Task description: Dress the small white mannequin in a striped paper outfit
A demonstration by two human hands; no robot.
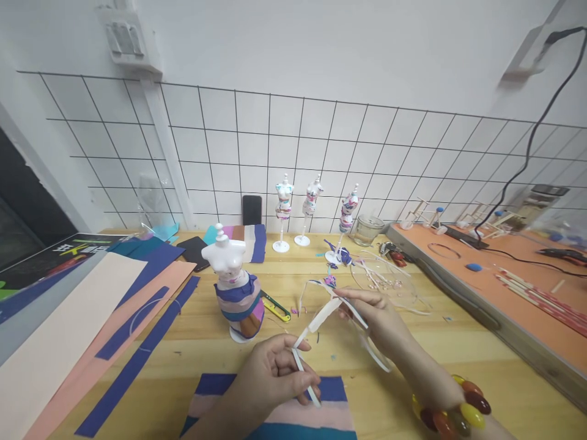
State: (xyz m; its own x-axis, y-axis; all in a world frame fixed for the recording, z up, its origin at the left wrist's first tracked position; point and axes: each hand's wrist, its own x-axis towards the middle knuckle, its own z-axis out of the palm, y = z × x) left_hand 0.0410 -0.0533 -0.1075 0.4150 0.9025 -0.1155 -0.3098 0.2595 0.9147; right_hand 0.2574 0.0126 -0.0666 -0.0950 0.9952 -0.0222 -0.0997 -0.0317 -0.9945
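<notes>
My left hand (275, 376) is closed in a pinch on one end of a thin white ribbon strip (316, 324) low in the middle of the view. My right hand (373, 318) pinches the same strip further along, fingers closed, near a small purple-and-white bow (329, 282). The strip runs taut between both hands above a striped blue and pink felt piece (275, 409). A white mannequin torso (233, 281) wrapped in blue, pink and purple bands stands just left of my hands.
Pink and blue felt sheets (92, 324) cover the table's left. Three small dressed mannequins (309, 211), a phone (252, 209) and a glass jar (367, 230) stand at the back. Green snips (276, 307) lie by the torso. An orange board (504, 275) with sticks lies right.
</notes>
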